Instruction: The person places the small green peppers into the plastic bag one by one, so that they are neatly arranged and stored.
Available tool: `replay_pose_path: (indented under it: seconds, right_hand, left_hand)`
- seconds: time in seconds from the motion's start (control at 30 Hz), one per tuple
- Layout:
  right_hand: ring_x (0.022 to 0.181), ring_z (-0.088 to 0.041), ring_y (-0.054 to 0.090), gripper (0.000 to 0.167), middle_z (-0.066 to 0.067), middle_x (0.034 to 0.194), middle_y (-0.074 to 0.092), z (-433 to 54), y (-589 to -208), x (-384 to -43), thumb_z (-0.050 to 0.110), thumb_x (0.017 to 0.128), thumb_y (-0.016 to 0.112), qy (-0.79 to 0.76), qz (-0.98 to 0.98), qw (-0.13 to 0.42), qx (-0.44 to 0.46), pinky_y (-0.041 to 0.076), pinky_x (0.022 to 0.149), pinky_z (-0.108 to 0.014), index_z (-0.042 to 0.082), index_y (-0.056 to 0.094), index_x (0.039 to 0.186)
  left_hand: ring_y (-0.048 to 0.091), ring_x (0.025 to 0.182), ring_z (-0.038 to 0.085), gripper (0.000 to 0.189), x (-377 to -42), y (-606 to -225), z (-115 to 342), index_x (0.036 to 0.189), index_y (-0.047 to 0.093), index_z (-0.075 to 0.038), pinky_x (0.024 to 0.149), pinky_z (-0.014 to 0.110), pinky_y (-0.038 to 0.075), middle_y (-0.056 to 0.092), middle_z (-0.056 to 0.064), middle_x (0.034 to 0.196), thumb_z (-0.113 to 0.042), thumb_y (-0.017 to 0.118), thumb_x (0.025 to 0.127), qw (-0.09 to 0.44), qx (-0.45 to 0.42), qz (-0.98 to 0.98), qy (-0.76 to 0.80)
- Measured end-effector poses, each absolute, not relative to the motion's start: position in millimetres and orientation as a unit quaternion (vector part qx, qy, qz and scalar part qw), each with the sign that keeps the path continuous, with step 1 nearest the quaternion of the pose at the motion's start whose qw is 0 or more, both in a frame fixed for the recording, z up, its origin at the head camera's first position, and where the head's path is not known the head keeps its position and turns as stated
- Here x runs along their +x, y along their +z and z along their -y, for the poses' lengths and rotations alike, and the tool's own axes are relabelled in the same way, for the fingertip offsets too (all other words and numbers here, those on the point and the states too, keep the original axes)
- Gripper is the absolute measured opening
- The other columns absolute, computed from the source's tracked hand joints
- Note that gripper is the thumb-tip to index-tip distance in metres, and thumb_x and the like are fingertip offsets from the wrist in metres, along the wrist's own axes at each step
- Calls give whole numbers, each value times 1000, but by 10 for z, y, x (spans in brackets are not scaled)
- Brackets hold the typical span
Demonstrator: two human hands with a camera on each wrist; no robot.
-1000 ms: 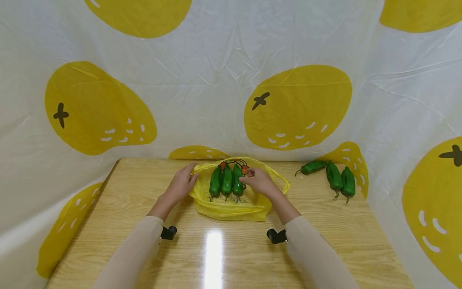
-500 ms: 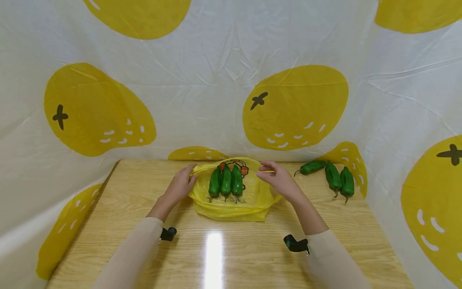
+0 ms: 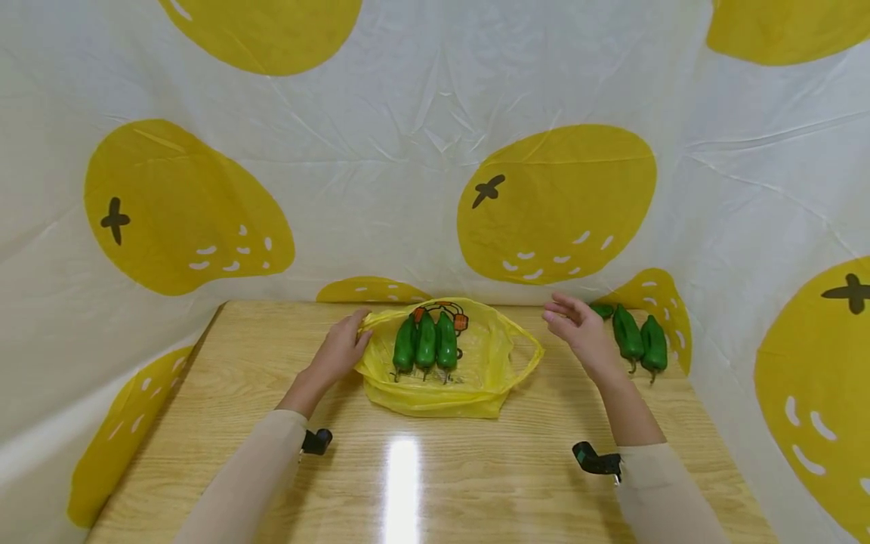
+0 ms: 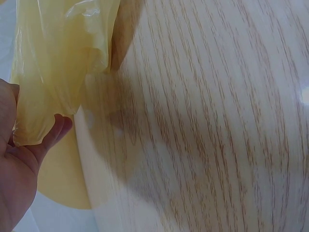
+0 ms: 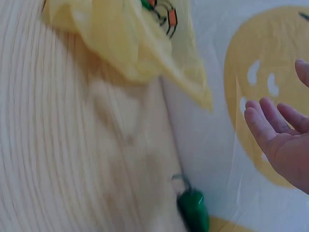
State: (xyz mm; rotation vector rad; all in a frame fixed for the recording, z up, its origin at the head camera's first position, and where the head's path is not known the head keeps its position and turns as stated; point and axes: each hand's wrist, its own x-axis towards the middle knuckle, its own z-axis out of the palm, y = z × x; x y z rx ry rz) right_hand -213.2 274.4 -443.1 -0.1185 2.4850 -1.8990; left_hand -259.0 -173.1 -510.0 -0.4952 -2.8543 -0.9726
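Gripping yellow bag [image 3: 435,403] by its rim, left hand [image 3: 337,347] sits left of centre in head view; three green peppers [image 3: 425,344] lie side by side inside, mid-frame. Right hand [image 3: 579,332], fingers loosely parted, hovers right of bag, partly hiding one of three loose peppers [image 3: 628,334]. Left wrist: yellow plastic pinched, far left. Right wrist: relaxed fingers, right edge; pepper at bottom.

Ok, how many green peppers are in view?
6: three peppers side by side in the yellow bag, three more on the table, far right, the leftmost partly behind the right hand.
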Motion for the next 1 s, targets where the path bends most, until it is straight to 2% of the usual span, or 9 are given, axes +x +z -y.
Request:
replay_pose_path:
  seconds: [0.13,0.23,0.37,0.47,0.53,0.73,1.0]
  right_hand:
    - [115,4,58,77,-23,157,44,-2937,-4475,-2160,43,105,58,-591,-807,1,0,52,93,-9,5,25,163]
    - [125,-10,59,79,-23,159,40,-3044,-4506,-2202,46,105,55,-572,-820,3,32,52,96,-12,5,21,164]
    - [144,-37,45,85,-23,163,36,-3153,-4582,-2275,51,105,53,-550,-833,5,66,48,114,-38,6,15,166]
    - [147,-45,38,93,-26,165,31,-3235,-4653,-2339,58,103,52,-534,-840,8,94,38,118,-58,6,9,166]
    - [148,-49,34,97,-28,166,26,-3286,-4701,-2379,60,102,51,-523,-844,11,115,35,118,-63,5,4,166]
    - [149,-53,29,104,-34,165,20,-3391,-4848,-2474,63,102,46,-492,-855,25,164,31,120,-64,-1,-7,164]
    - [152,-51,24,105,-33,166,17,-3412,-4964,-2548,63,101,48,-501,-844,18,189,29,122,-63,2,-12,164]
  left_hand:
    - [59,130,42,47,-2581,-5096,1716,148,48,2,105,56,52,60,26,141,-14,60,106,42,-164,933,-319]
    - [58,131,43,48,-2573,-5086,1712,149,48,3,106,56,52,59,27,142,-14,60,106,39,-164,932,-319]
    - [58,132,42,48,-2572,-5077,1718,150,48,1,106,55,52,59,26,143,-14,59,106,35,-155,933,-321]
    - [58,133,40,48,-2576,-5069,1723,150,48,0,106,55,52,59,24,143,-15,59,106,34,-151,934,-322]
    - [58,133,40,47,-2579,-5062,1723,150,47,0,106,55,52,59,24,143,-15,59,106,34,-152,934,-322]
    - [57,134,40,46,-2578,-5044,1708,149,48,0,107,55,51,58,24,144,-14,59,106,36,-155,933,-322]
    - [56,135,40,47,-2577,-5051,1712,149,48,0,108,55,50,58,24,145,-15,59,106,35,-156,933,-321]
